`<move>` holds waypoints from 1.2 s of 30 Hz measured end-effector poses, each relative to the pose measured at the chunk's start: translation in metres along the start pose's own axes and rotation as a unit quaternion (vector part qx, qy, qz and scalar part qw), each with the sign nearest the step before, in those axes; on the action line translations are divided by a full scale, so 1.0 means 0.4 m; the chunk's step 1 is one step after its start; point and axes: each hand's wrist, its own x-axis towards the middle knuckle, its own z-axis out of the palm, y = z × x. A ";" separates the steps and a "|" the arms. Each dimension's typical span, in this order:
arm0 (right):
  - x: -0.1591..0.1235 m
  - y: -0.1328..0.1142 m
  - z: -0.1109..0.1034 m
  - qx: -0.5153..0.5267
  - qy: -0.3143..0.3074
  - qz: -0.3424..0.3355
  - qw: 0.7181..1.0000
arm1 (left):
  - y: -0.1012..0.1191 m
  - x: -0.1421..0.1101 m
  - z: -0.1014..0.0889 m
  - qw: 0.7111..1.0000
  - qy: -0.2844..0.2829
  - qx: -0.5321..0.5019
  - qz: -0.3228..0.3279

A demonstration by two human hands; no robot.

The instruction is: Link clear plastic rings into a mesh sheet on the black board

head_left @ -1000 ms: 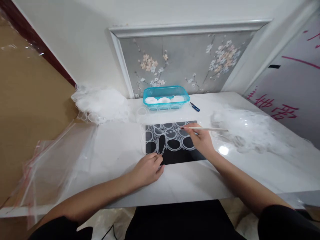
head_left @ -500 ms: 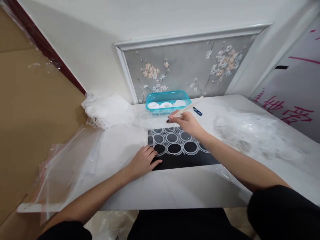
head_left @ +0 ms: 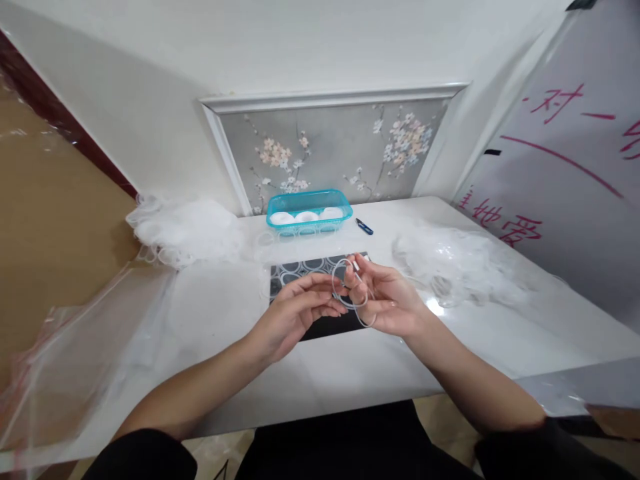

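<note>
Above a black mat (head_left: pixel 320 330), my left hand (head_left: pixel 295 310) and my right hand (head_left: pixel 393 297) meet at a thin clear plastic ring (head_left: pixel 334 277). Its loops circle round my right fingertips, and my left fingertips pinch its near side. A small white piece (head_left: pixel 356 265) shows between my right fingers; whether it belongs to a stick I cannot tell. On the mat's far half lie several clear rings (head_left: pixel 290 272) in rows, partly hidden by my hands.
A blue plastic basket (head_left: pixel 310 198) with round white pieces stands by the wall. Beside it lie small dark blue snips (head_left: pixel 365 227). Heaps of clear rings sit left (head_left: pixel 185 227) and right (head_left: pixel 460 267). Clear bags (head_left: pixel 100 347) hang over the left table edge.
My left hand has lifted off the mat, and my right hand has come down and back toward it. A clear ring is now between them. The view has turned rightward.
</note>
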 end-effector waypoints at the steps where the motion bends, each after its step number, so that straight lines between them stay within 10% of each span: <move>1: -0.010 -0.002 0.000 -0.023 0.013 -0.012 1.000 | 0.001 -0.002 0.010 1.000 0.001 -0.013 -0.003; 10: -0.031 -0.003 -0.017 -0.129 0.011 -0.082 0.988 | 0.015 -0.038 0.025 0.998 0.009 -0.044 -0.045; 17: 0.004 0.036 -0.018 -0.325 0.035 -0.226 0.918 | -0.017 -0.045 -0.009 0.994 0.088 -0.002 -0.064; 22: 0.027 0.067 -0.034 -0.174 0.043 -0.196 0.964 | -0.051 -0.025 -0.087 0.981 0.076 0.175 -0.032; 25: 0.058 0.106 -0.065 -0.114 0.033 -0.171 0.978 | -0.086 -0.023 -0.147 0.894 0.025 0.447 0.011; 31: 0.115 0.227 -0.103 -0.315 0.107 -0.171 0.928 | -0.193 -0.038 -0.209 0.585 -0.089 0.774 0.222; 36: 0.114 0.259 -0.092 -0.407 0.135 -0.180 0.885 | -0.222 -0.035 -0.222 0.524 -0.110 0.802 0.264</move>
